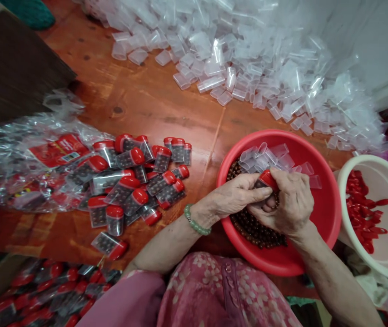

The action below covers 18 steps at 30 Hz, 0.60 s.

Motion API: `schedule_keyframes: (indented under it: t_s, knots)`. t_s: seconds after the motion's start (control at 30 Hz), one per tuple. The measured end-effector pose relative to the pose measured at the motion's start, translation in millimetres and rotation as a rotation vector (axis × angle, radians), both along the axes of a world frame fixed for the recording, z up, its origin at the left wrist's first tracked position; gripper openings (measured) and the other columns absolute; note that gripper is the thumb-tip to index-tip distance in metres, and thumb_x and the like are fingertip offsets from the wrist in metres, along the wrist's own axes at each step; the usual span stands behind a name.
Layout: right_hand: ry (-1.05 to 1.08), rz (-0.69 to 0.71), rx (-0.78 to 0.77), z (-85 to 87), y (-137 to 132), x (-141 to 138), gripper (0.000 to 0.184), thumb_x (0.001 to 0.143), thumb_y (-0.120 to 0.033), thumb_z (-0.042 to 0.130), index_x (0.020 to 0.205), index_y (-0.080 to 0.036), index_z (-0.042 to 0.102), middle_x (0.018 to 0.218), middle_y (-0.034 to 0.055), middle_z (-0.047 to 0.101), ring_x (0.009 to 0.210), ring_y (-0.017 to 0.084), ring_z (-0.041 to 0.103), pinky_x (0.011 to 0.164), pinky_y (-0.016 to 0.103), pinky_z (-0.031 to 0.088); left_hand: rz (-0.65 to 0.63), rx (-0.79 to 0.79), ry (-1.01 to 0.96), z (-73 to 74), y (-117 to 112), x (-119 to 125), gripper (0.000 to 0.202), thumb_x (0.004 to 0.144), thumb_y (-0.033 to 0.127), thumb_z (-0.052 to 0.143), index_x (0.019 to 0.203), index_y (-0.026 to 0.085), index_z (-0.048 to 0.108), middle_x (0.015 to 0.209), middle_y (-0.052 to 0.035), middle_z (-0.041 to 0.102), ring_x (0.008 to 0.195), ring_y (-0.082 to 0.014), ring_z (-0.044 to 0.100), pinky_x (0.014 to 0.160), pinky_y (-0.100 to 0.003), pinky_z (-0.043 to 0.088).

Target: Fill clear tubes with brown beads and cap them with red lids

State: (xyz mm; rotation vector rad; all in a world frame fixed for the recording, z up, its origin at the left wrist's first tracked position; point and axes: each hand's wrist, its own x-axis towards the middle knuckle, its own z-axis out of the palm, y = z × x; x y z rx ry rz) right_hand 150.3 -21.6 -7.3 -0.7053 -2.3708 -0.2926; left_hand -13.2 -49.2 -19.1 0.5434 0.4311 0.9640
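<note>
The left hand [236, 196] reaches in from the left, back upward, fingers and thumb drawn together in a pinch. The right hand [291, 204] meets it fingertip to fingertip, knuckles up, fingers curled closed. Both bare forearms angle inward.

Reddish wooden surface [139, 100], pale wall [367, 36] upper right, dark board [10, 68] left

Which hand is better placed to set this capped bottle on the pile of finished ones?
Probably the left hand: it grips the bottle, and the pile lies on its side. The right hand would have to cross over.
</note>
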Motion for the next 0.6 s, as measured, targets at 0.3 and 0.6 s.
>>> schedule_keyframes:
  t_s: [0.3, 0.6]
  knots:
    - [0.131, 0.107, -0.352, 2.7, -1.3, 3.6, 0.082, 0.077, -0.038, 0.08, 0.148, -0.023, 0.041, 0.116, 0.0137, 0.068, 0.101, 0.031, 0.069, 0.083, 0.048, 0.061, 0.023, 0.11, 0.166, 2.1, -0.2, -1.1, 0.04, 0.08, 0.049, 0.079, 0.086, 0.014, 0.06, 0.079, -0.0013, 0.062, 0.073, -0.0116, 0.058, 0.076, -0.027, 0.049]
    - [0.532, 0.043, -0.72, 10.6, -2.3, 9.5, 0.031, 0.085, -0.01, 0.073, 0.109, -0.029, 0.075, 0.096, 0.002, 0.078, 0.087, 0.019, 0.074, 0.079, 0.035, 0.062, 0.041, 0.35, 0.517, 1.2, -0.5, -1.8, 0.028, 0.093, 0.03, 0.058, 0.115, 0.015, 0.065, 0.102, -0.0056, 0.068, 0.096, -0.0205, 0.06, 0.098, -0.037, 0.048]
